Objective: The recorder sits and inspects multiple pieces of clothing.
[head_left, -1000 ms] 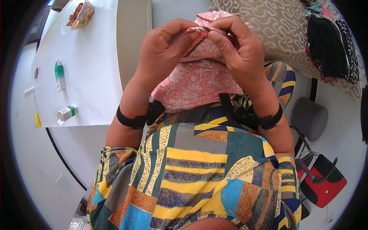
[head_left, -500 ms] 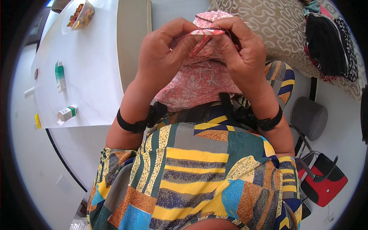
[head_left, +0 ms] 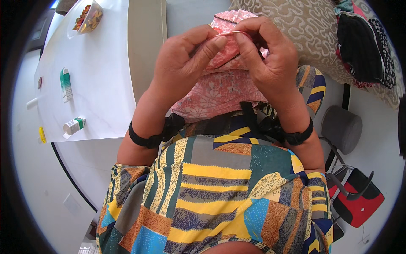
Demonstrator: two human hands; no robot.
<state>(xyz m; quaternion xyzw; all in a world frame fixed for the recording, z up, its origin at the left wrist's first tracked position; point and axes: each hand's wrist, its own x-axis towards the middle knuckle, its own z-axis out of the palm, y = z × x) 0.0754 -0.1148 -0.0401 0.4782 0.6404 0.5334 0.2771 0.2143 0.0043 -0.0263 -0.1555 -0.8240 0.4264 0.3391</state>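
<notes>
Pink floral fabric (head_left: 224, 91) with dark stitched seams lies across my lap, its upper part raised between my hands. Thumb and fingers of my left hand (head_left: 186, 59) pinch a folded edge of it. My right hand (head_left: 270, 55) pinches the same edge close beside, the two thumbs nearly meeting. The fold between them is thin and taut-looking. My fingers hide part of the cloth, and whether anything small sits in the pinch I cannot make out. Black bands circle both wrists.
To the left, a white table (head_left: 101, 84) bears a clear tub (head_left: 91, 21) of wrapped pieces and two small green-and-white boxes (head_left: 66, 84). A patterned cushion (head_left: 296, 38) with dark folded clothes (head_left: 359, 51) is at the far right. A red-and-black bag (head_left: 359, 199) stands lower right.
The pinched edge has turned: its printed face showed between my fingers before, and now only a thin fold shows. My hands have come slightly apart at the knuckles; the fabric below has shifted.
</notes>
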